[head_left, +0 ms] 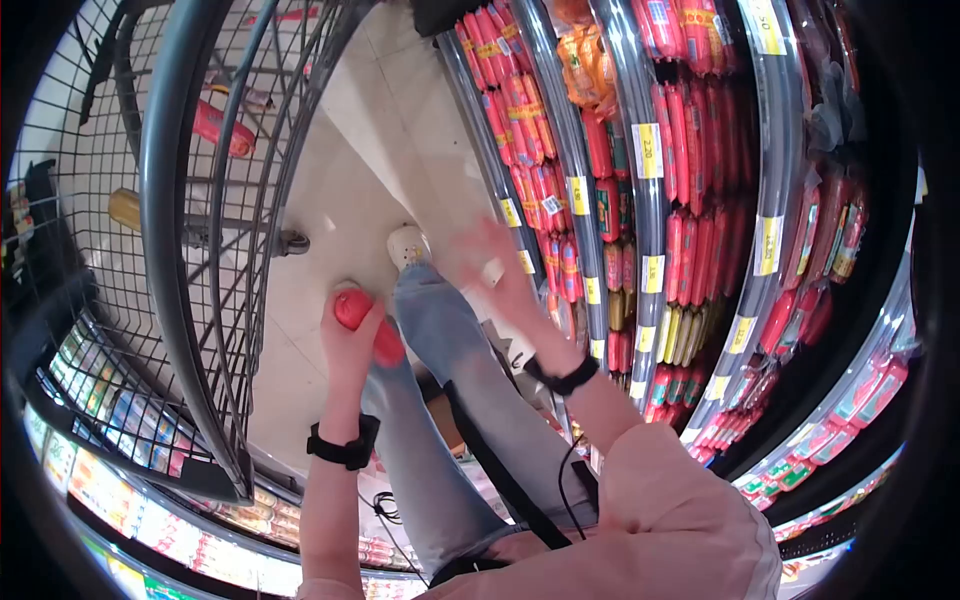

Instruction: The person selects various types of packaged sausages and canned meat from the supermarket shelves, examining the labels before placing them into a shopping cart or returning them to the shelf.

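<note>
My left hand (345, 340) is wrapped round a red-wrapped sausage (388, 346). One rounded end of it shows above the fist and the other sticks out to the right, over my leg. To the right, my right hand (495, 265) reaches toward the shelf front, smeared by motion. Its fingers look spread, with nothing visible in them. Closest to that hand are the packs of red sausages (545, 195) on the shelf.
A wire shopping cart (165, 240) stands on the left, with a red-wrapped sausage (225, 130) and a yellowish item (125, 208) inside. Shelves with yellow price tags (648, 150) and several rows of sausages line the right. Tiled floor (340, 190) lies between.
</note>
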### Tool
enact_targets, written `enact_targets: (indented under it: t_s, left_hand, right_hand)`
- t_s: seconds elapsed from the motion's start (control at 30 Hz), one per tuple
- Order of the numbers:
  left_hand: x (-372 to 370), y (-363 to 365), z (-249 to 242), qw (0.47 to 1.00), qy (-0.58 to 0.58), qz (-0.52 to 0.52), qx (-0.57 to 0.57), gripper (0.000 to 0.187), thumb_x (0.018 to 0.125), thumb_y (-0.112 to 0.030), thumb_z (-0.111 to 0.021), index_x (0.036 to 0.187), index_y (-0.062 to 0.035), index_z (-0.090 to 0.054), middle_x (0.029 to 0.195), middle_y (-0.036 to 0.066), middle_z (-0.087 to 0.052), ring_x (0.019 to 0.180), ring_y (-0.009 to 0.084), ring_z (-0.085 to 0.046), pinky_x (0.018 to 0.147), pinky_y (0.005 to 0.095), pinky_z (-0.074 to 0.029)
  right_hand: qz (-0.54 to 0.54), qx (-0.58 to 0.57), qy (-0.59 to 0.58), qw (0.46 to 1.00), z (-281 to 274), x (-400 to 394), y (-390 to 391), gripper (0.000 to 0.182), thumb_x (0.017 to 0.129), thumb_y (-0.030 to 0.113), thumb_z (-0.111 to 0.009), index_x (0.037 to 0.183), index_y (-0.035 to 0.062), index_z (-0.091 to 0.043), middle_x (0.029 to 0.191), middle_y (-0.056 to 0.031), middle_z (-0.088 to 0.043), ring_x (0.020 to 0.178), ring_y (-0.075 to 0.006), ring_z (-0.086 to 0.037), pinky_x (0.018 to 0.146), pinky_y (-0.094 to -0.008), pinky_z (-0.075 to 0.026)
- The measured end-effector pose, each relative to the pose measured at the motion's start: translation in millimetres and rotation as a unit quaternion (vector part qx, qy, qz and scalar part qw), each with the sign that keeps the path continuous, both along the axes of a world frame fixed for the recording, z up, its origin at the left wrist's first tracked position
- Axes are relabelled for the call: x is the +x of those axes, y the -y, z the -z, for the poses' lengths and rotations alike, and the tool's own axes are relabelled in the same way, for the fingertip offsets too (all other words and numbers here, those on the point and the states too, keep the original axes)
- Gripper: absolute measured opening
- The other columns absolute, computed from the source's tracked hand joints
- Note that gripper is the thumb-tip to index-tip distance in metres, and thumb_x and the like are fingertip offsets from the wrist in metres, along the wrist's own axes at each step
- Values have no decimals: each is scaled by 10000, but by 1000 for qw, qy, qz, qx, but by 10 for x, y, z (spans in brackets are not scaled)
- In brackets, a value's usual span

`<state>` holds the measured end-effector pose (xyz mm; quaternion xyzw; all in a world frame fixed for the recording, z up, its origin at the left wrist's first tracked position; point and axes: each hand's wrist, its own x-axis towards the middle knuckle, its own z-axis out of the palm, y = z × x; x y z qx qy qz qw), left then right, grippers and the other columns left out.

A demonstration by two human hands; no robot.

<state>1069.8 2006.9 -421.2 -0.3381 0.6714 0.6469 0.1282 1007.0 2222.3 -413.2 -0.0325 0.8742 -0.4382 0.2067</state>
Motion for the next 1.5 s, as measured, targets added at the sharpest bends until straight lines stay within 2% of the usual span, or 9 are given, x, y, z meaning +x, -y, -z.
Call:
enact_targets:
  t_s: [0.1, 0.23, 0.37, 0.43, 0.63, 0.83, 0.93, 1.07, 1.5]
  left_hand:
    - [-109, 42, -220, 980, 125, -15, 156, 259, 788, -156, -599, 973, -17, -481, 720, 88, -547, 582, 172, -559, 531, 289, -473]
    - [-134, -120, -234, 931, 188, -112, 293, 308, 791, -204, -592, 1005, -26, -460, 645, 84, -527, 489, 177, -535, 453, 288, -462]
    - [-145, -384, -173, 943, 183, -71, 268, 330, 794, -219, -592, 1017, -22, -447, 648, 78, -526, 508, 171, -543, 468, 293, -476]
    - [-215, -506, -225, 937, 193, -82, 281, 326, 793, -203, -593, 1025, -30, -444, 681, 80, -529, 523, 168, -545, 480, 292, -484]
    - [-333, -705, -237, 930, 198, -108, 289, 313, 770, -157, -630, 999, -28, -461, 674, 73, -538, 516, 153, -550, 466, 272, -480]
    - [-372, -737, -195, 930, 195, -108, 292, 324, 772, -167, -632, 1002, -24, -455, 676, 74, -540, 517, 153, -551, 469, 267, -476]
    - [-396, -730, -234, 927, 197, -116, 299, 327, 770, -170, -635, 1000, -24, -454, 682, 74, -538, 520, 151, -550, 469, 266, -475]
    - [-379, -742, -255, 928, 188, -109, 304, 327, 763, -161, -641, 995, -24, -456, 689, 71, -535, 520, 147, -548, 469, 265, -474]
    - [-479, -354, -1852, 974, 30, 195, 109, 397, 717, -125, -673, 1059, -66, -481, 813, 68, -574, 672, 167, -591, 634, 262, -481]
  right_hand:
    - [249, 10, -47, 967, 413, -918, -637, 480, 788, 136, -589, 1187, -50, -398, 1239, -192, -419, 1154, -305, -395, 944, -358, -323]
    - [0, 423, -371, 827, 93, -1958, -742, 554, 770, 111, -550, 1251, -38, -319, 1260, -214, -387, 1122, -366, -412, 921, -406, -354]
    - [95, 367, -289, 879, 409, -2348, -986, 529, 787, 217, -561, 1218, -26, -373, 1192, -242, -451, 1065, -377, -468, 875, -416, -387]
    - [219, 390, -93, 890, 487, -2463, -1053, 554, 799, 344, -533, 1176, -40, -401, 1089, -250, -525, 978, -373, -531, 823, -425, -419]
    - [340, 402, -115, 842, 564, -2554, -1001, 577, 735, 486, -550, 933, -55, -581, 902, -255, -586, 874, -392, -564, 729, -455, -442]
    - [246, 371, -175, 878, 438, -2418, -851, 277, 743, 258, -606, 870, 19, -545, 896, -258, -563, 840, -420, -539, 726, -464, -426]
    - [65, 351, -409, 840, 521, -2351, -917, 209, 698, 89, -595, 891, 62, -522, 1021, -196, -500, 905, -394, -497, 747, -461, -416]
    - [-127, 341, -434, 824, 520, -2099, -716, 224, 632, 40, -606, 835, 58, -516, 944, -125, -513, 898, -303, -499, 789, -427, -407]
    - [-52, 222, -408, 884, -589, -1392, -824, 95, 678, -70, -581, 715, -7, -520, 799, -96, -599, 806, -258, -605, 782, -369, -490]
